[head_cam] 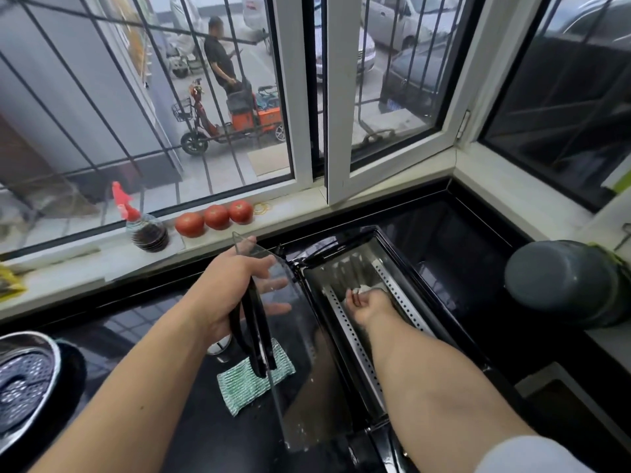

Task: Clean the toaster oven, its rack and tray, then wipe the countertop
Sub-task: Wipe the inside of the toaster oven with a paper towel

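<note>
The black toaster oven (pixel 454 254) stands on the dark countertop (pixel 143 322) with its opening facing me and its glass door (pixel 297 377) swung open. My left hand (pixel 235 288) grips the door by its black handle (pixel 252 336), fingers behind the glass. My right hand (pixel 367 302) reaches inside the oven and pinches a small white cloth (pixel 365 289) against the shiny inner floor, beside perforated metal strips (pixel 355 339). A green-and-white scouring cloth (pixel 251 380) lies on the counter under the door.
Three tomatoes (pixel 215 217) and a dark bottle with a red spray top (pixel 146 230) sit on the white window sill. A metal steamer insert in a pot (pixel 24 377) is at the left edge. A dark grey pot (pixel 563 281) lies on its side at the right.
</note>
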